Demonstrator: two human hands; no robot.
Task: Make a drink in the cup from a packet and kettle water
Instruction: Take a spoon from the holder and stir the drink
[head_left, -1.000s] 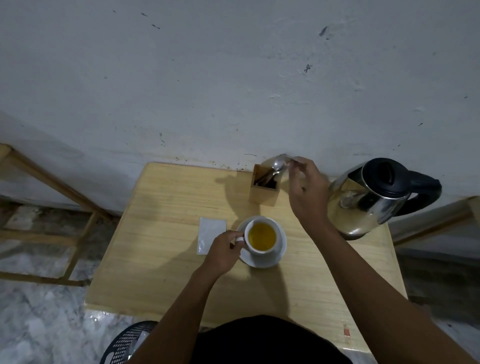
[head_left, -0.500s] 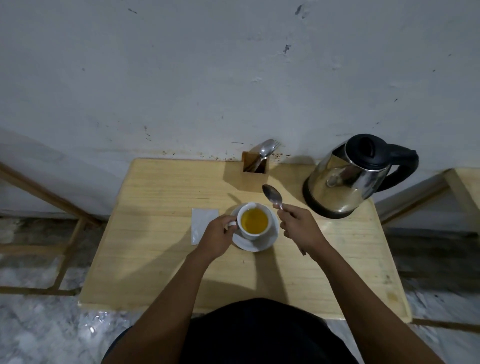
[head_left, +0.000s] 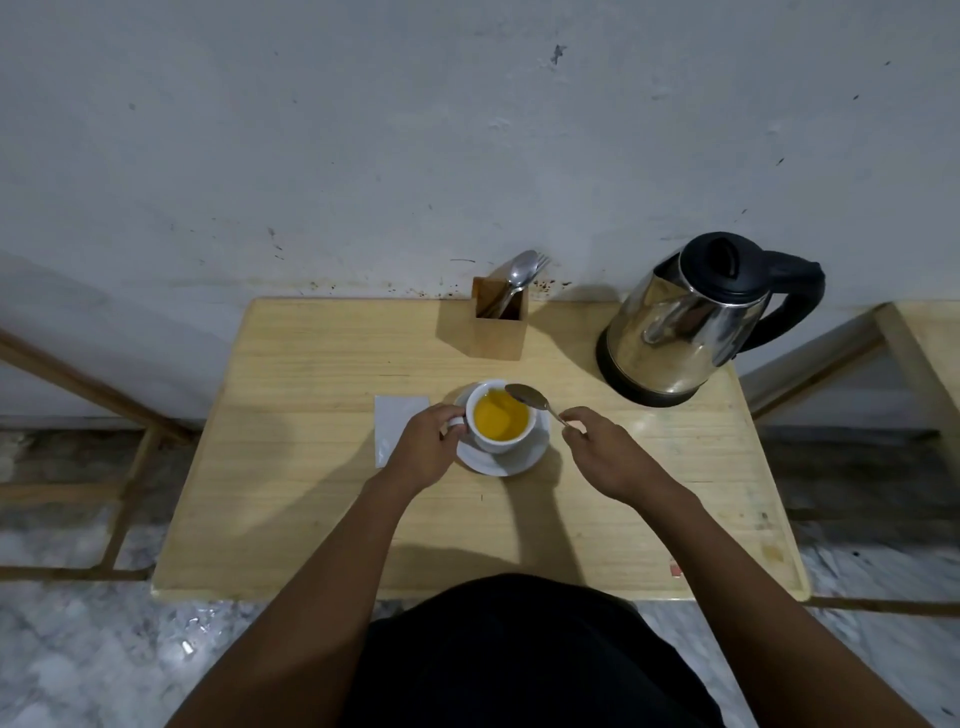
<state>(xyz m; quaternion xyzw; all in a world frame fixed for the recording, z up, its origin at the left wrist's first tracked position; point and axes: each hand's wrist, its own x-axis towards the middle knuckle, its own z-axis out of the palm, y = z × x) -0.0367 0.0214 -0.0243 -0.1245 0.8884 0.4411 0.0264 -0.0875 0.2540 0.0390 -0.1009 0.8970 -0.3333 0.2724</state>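
A white cup (head_left: 500, 442) filled with yellow liquid stands on a white saucer (head_left: 511, 461) in the middle of the wooden table (head_left: 311, 509). My left hand (head_left: 423, 449) grips the cup's handle on its left side. My right hand (head_left: 605, 449) holds a metal spoon (head_left: 527, 397) by its stem, with the bowl hovering over the cup's right rim. A white packet (head_left: 395, 426) lies flat just left of the cup, partly under my left hand. The steel kettle (head_left: 685, 322) with a black lid and handle stands at the back right.
A wooden cutlery holder (head_left: 498, 332) with a spoon and fork stands at the back edge against the grey wall. Wooden frames flank the table on both sides over a marble floor.
My right hand took a spoon from the holder at the back and brought it down to the cup's right rim. My left hand stayed on the cup handle.
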